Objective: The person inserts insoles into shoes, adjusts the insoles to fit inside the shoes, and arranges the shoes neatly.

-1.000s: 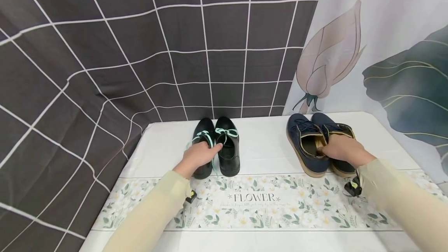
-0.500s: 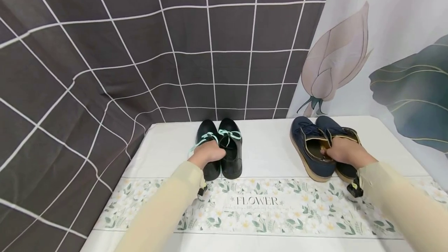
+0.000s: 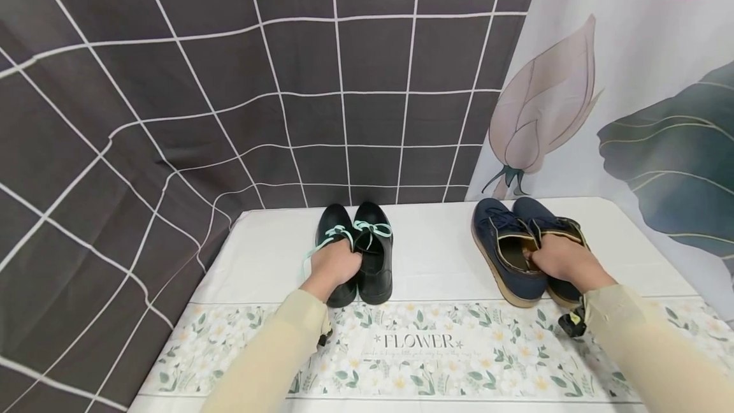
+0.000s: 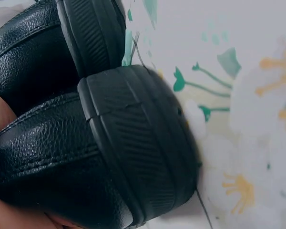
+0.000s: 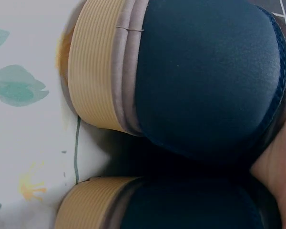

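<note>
A pair of black leather lace-up shoes (image 3: 376,276) with mint laces stands at the centre-left of the head view, toes to the wall. My left hand (image 3: 337,261) is over the left shoe's opening and grips the pair where the two meet, thumb bent down at the right shoe's collar. Its fingertips are hidden; the left wrist view has the black heels (image 4: 138,138) close up. On the right, my right hand (image 3: 564,259) grips a pair of navy shoes (image 3: 518,282) with tan soles by their adjoining sides, thumb inside the left one. The right wrist view shows their ribbed heels (image 5: 93,67).
Both pairs are on a white cloth (image 3: 430,247) with a floral strip (image 3: 401,375) lettered FLOWER in front. Behind hangs a dark grid-patterned curtain (image 3: 373,120). A white flower-print curtain (image 3: 573,171) borders the right.
My left thumb, stretched toward the right black shoe before, has bent down between the black shoes. The right hand keeps its grip on the navy shoes. The head view has shifted slightly.
</note>
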Demonstrator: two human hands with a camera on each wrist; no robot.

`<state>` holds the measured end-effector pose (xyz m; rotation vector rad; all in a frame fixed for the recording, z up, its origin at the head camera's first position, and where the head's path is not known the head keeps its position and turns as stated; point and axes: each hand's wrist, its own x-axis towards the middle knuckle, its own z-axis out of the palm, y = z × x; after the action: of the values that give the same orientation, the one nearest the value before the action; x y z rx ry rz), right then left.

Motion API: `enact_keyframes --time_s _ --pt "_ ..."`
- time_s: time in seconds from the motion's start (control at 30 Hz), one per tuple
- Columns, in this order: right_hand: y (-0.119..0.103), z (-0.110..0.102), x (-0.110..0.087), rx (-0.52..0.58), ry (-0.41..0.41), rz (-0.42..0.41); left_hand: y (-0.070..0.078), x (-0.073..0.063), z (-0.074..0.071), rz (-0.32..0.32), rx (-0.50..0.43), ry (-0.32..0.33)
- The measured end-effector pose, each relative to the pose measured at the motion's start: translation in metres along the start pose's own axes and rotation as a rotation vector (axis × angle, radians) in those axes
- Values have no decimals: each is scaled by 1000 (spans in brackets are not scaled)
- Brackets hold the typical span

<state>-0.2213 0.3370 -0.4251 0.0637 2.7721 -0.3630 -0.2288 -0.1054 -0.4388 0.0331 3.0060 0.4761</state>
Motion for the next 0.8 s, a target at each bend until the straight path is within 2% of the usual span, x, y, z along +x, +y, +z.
enact_keyframes --time_s 0.47,0.63,0.8 --pt "-1 2 1 -13 55 6 -5 0 2 -10 -48 48" --pt "0 2 0 -7 36 27 -3 0 3 1 -49 49" --pt "3 0 -1 -13 20 11 0 0 4 -1 -50 49"
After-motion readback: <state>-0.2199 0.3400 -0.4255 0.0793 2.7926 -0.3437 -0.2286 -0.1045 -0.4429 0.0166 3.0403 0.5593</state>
